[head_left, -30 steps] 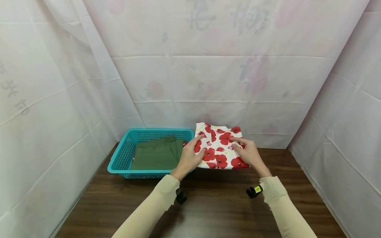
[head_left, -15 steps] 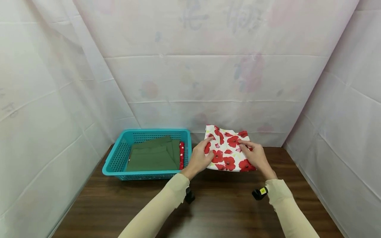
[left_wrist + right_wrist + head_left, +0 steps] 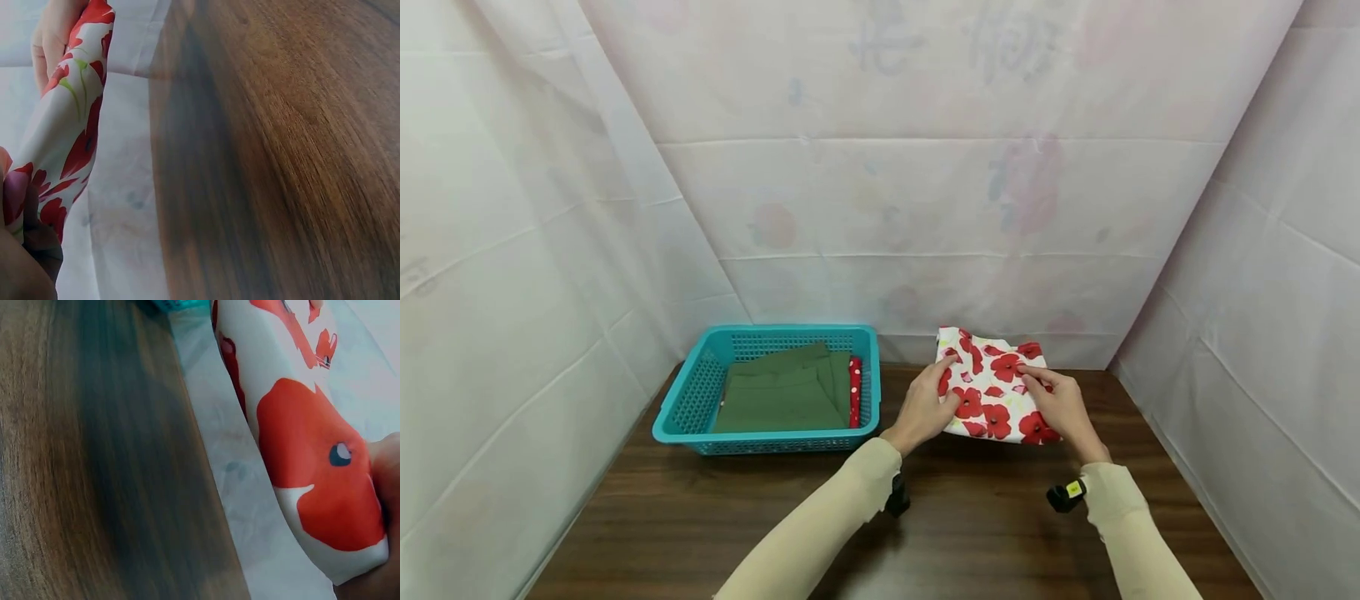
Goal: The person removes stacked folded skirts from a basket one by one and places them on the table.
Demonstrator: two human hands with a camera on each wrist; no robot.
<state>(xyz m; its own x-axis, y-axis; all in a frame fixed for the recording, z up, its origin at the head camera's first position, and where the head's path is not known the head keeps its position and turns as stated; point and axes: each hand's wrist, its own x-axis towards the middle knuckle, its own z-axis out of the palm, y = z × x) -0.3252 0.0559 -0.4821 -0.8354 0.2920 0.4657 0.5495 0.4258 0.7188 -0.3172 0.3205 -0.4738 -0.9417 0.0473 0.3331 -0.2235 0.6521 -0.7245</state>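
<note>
The wooden tabletop (image 3: 985,533) shows between the teal basket (image 3: 767,435) and the folded cloth (image 3: 988,392), held aloft near the back curtain (image 3: 887,200); left hand (image 3: 927,408) and right hand (image 3: 1063,408) pinch opposite sides of its white, red-poppied fabric

From above, the head view is facing the far edge of the counter (image 3: 970,542); both wrist views, much nearer, are sharing the flowered cloth (image 3: 992,392).

Red-flowered white cloth (image 3: 284,431) at right; wooden tabletop (image 3: 75,462) at left; teal basket (image 3: 182,304) at top.
</note>
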